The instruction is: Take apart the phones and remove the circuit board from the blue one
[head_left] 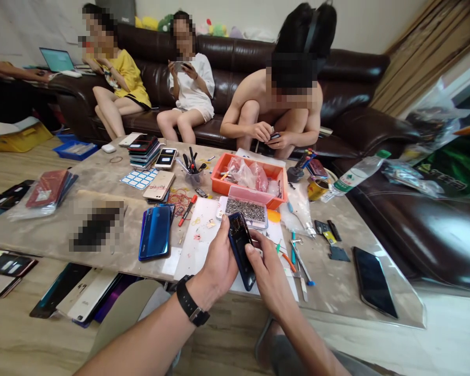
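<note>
L hand (pixel 221 263) & R hand (pixel 268 263) have fingers (pixel 224 230) clamped on phone (pixel 241 240) from opp. sides, presumably to steady it, w/ tools (pixel 293 248) laid R on counter (pixel 337 290).

Mottled grey table (pixel 332 284) with white paper (pixel 191 256), black phone (pixel 375 282).

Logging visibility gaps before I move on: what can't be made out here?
All in the head view:
Held phone, far side: turned away from the camera.
Left hand, most fingers: hidden behind that phone.
Dark item at left: blurred by pixelation.
Small metal pieces: too small to tell apart.
Far-left person: cut off by the left edge.
</note>
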`<state>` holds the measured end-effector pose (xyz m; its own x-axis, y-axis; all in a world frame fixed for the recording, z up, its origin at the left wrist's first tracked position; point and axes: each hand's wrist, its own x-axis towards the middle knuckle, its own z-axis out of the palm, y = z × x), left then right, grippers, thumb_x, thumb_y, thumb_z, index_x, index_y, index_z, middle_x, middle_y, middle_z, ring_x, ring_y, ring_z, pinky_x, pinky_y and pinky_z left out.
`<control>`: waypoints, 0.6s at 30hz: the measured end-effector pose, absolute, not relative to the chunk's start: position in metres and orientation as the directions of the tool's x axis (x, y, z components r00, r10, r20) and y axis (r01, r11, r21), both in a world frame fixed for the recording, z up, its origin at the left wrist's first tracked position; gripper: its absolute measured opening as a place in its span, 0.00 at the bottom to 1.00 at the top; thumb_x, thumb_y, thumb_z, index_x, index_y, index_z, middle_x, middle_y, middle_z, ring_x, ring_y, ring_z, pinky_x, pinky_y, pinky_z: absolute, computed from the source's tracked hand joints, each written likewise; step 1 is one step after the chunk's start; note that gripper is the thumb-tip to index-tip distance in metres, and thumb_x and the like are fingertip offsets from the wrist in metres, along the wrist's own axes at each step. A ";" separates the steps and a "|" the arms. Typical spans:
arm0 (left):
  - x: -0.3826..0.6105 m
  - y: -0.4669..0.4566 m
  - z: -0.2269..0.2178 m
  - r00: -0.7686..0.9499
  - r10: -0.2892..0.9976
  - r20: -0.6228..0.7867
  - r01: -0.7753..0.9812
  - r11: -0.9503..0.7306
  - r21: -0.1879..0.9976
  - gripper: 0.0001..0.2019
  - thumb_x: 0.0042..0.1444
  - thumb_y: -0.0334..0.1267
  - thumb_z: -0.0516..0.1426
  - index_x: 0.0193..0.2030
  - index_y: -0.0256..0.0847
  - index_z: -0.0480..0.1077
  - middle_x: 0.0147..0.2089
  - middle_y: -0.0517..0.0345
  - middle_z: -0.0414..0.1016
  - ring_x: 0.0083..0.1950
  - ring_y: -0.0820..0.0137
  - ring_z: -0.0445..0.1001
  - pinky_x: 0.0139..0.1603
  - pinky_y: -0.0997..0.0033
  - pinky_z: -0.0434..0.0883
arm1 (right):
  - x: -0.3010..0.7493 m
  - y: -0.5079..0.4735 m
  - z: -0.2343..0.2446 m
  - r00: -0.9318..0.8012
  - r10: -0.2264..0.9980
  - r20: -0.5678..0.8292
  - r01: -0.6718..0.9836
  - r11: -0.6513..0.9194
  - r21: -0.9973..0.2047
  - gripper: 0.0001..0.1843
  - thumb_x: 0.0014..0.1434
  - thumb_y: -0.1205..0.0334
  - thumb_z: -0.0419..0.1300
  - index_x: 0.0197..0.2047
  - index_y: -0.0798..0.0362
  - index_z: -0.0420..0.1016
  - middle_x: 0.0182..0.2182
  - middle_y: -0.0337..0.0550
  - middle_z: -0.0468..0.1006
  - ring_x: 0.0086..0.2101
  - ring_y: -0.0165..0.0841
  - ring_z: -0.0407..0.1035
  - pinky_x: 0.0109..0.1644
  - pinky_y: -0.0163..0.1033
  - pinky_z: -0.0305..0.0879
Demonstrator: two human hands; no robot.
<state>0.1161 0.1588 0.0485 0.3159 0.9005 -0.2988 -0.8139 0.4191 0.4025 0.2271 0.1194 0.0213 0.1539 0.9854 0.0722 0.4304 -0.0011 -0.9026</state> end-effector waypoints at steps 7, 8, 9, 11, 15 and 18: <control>0.117 0.160 0.047 0.310 0.902 -0.300 -0.816 0.414 0.402 0.21 0.71 0.53 0.53 0.41 0.38 0.79 0.38 0.51 0.84 0.50 0.59 0.81 0.58 0.59 0.76 | 0.227 0.118 0.023 0.165 0.984 0.060 0.417 -0.015 -0.909 0.32 0.67 0.40 0.54 0.63 0.53 0.71 0.60 0.58 0.75 0.58 0.48 0.70 0.59 0.55 0.72; 0.117 0.160 0.047 0.307 0.903 -0.301 -0.817 0.412 0.404 0.21 0.71 0.53 0.54 0.41 0.38 0.79 0.38 0.51 0.84 0.50 0.59 0.81 0.58 0.59 0.76 | 0.227 0.119 0.022 0.166 0.984 0.062 0.417 -0.013 -0.909 0.32 0.67 0.40 0.54 0.63 0.53 0.71 0.60 0.58 0.75 0.58 0.49 0.70 0.59 0.55 0.72; 0.116 0.160 0.047 0.305 0.903 -0.301 -0.817 0.411 0.405 0.21 0.71 0.53 0.54 0.41 0.38 0.79 0.38 0.51 0.84 0.50 0.59 0.81 0.58 0.60 0.76 | 0.227 0.119 0.022 0.166 0.984 0.064 0.417 -0.012 -0.909 0.32 0.67 0.40 0.54 0.63 0.53 0.71 0.60 0.58 0.75 0.58 0.48 0.71 0.59 0.55 0.72; 0.116 0.161 0.047 0.305 0.902 -0.304 -0.814 0.413 0.409 0.21 0.71 0.52 0.53 0.43 0.38 0.80 0.40 0.51 0.85 0.50 0.59 0.82 0.58 0.60 0.75 | 0.227 0.119 0.022 0.162 0.985 0.063 0.420 -0.011 -0.908 0.32 0.67 0.40 0.53 0.64 0.54 0.71 0.60 0.58 0.75 0.58 0.48 0.71 0.59 0.55 0.72; 0.112 0.163 0.047 0.313 0.894 -0.321 -0.793 0.432 0.431 0.24 0.73 0.52 0.49 0.44 0.37 0.80 0.42 0.48 0.86 0.52 0.59 0.82 0.59 0.60 0.75 | 0.231 0.120 0.024 0.153 0.986 0.065 0.424 -0.007 -0.906 0.32 0.68 0.40 0.53 0.64 0.53 0.72 0.62 0.57 0.75 0.60 0.48 0.70 0.63 0.56 0.69; 0.107 0.167 0.046 0.323 0.883 -0.340 -0.756 0.457 0.469 0.24 0.71 0.54 0.53 0.47 0.36 0.80 0.44 0.46 0.87 0.52 0.57 0.83 0.59 0.58 0.75 | 0.237 0.121 0.028 0.161 0.986 0.045 0.376 -0.020 -0.926 0.31 0.68 0.39 0.54 0.63 0.51 0.75 0.62 0.54 0.77 0.63 0.49 0.69 0.68 0.58 0.63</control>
